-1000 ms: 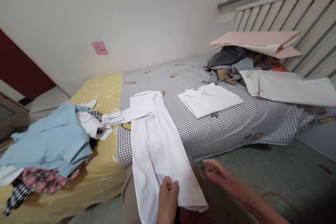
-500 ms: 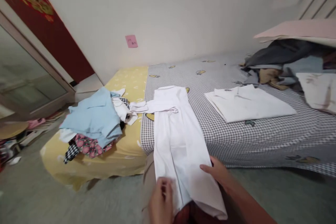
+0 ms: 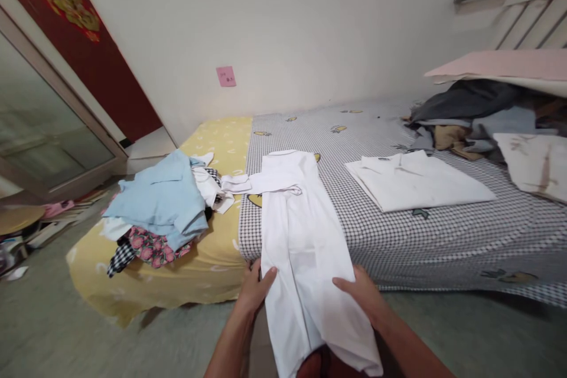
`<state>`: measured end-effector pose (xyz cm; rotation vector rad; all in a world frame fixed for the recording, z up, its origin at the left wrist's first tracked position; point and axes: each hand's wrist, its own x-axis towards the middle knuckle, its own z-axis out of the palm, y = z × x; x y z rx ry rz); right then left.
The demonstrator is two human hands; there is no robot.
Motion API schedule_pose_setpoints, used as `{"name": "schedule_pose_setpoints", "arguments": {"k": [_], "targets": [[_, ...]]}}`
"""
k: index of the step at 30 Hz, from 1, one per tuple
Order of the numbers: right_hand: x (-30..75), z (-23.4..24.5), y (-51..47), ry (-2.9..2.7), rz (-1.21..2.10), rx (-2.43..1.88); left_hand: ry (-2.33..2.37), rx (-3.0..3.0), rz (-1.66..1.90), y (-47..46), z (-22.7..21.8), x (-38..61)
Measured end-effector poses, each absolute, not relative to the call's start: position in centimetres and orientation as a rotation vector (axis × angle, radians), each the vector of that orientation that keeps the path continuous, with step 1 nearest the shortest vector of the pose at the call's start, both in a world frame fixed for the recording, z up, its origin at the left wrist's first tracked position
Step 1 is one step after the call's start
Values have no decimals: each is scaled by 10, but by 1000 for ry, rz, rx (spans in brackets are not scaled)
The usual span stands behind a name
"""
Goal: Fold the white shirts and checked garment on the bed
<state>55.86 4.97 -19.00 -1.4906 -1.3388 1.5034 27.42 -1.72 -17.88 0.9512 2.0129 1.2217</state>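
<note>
A long white shirt [image 3: 301, 230] lies lengthwise from the checked bed sheet [image 3: 443, 236] over the bed's edge onto my lap. My left hand [image 3: 256, 284] rests flat against the shirt's left edge, fingers stretched out. On the shirt's right edge lies my right hand [image 3: 361, 290], flat too, with its fingers apart. Neither hand grips the cloth. A folded white shirt [image 3: 416, 180] sits further right on the sheet.
A heap of clothes [image 3: 159, 207], light blue on top, floral and checked below, sits on the yellow sheet [image 3: 186, 271] at the left. Dark and tan garments [image 3: 469, 115] are piled at the back right under a pink board [image 3: 500, 65]. A mirrored door [image 3: 39, 124] stands at left.
My left hand has let go of the shirt's lower part and moved up to its left edge, flat. My right hand came from the air onto the right edge. The view swung left.
</note>
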Motion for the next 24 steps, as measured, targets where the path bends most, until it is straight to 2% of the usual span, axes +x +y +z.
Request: {"name": "schedule_pose_setpoints", "arguments": {"k": [7, 10, 13, 16, 19, 24], "targets": [[559, -168, 35, -1168, 1713, -1344, 2115, 1157, 1006, -39, -177, 308], [562, -152, 24, -1018, 1811, -1278, 2107, 1189, 1048, -50, -170, 317], [566, -140, 11, -806, 1964, -1196, 1939, 1026, 1195, -65, -155, 319], [567, -136, -5, -684, 2121, -1134, 1701, 621, 1284, -82, -141, 322], [568, -132, -20, -684, 2131, -1119, 1507, 277, 1305, -95, -132, 327], [578, -120, -33, -674, 2094, -1119, 1574, 299, 1316, -102, -124, 324]]}}
